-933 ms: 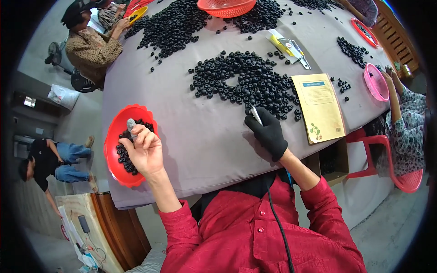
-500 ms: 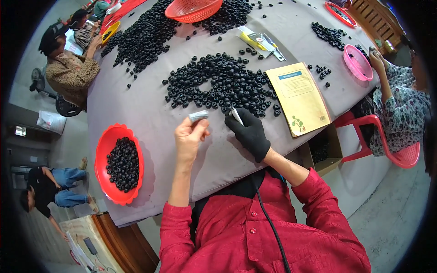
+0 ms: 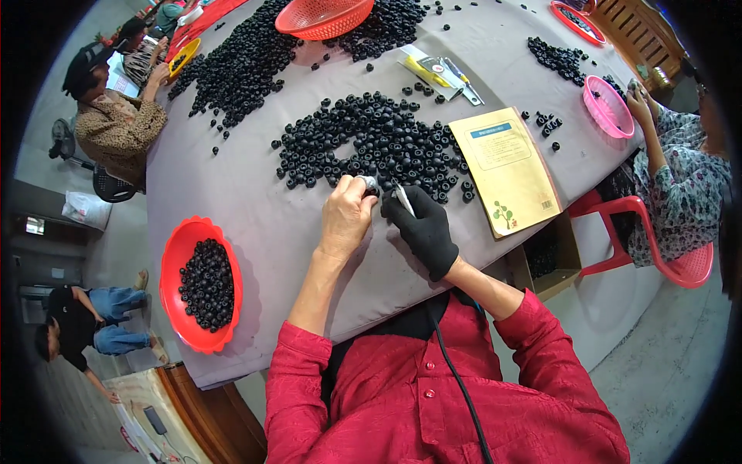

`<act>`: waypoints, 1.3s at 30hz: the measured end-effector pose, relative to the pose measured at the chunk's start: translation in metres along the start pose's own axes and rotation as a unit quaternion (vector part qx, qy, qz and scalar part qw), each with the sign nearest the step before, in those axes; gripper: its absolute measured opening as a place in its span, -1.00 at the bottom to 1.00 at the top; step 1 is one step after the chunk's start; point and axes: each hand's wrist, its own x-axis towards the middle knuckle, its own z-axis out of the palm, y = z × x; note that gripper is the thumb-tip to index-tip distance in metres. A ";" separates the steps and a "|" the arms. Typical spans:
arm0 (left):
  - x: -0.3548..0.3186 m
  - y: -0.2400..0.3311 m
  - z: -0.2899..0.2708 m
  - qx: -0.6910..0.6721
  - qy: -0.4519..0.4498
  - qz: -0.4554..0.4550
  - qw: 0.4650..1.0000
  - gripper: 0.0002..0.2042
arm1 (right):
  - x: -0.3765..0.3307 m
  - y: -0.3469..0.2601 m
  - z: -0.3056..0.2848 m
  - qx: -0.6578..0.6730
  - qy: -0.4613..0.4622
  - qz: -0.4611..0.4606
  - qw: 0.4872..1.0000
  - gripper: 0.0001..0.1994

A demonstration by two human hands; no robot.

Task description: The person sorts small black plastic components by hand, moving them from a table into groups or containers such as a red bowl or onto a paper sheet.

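Observation:
My bare left hand (image 3: 348,215) is at the near edge of a pile of small round black parts (image 3: 371,143), many with a hole in the middle. A silvery-grey wrap covers one fingertip, and the fingers pinch a small black part (image 3: 372,190). Just to the right, my right hand (image 3: 425,232), in a black glove, is closed round a slim pale tool (image 3: 403,200) like a craft knife. Its tip points up and left, towards the pinched part; whether it touches is too small to tell. At my left a red scalloped basin (image 3: 174,290) holds more black parts.
A yellow booklet (image 3: 506,170) lies right of the pile, with packaged cutters (image 3: 440,73) beyond it. Farther back are a bigger heap (image 3: 232,77) and a red basket (image 3: 325,19). One person sits at right beside a pink basket (image 3: 608,108); others sit at left. An open carton (image 3: 553,263) stands below the table edge.
My left hand has moved right and forward to the pile's edge, beside my right hand, and now pinches a black part. My right hand has barely moved.

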 end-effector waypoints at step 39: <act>-0.042 0.004 -0.007 -0.671 -0.048 -0.228 0.704 -0.89 | -0.001 0.002 0.004 -0.087 -0.061 -0.009 0.994 -0.76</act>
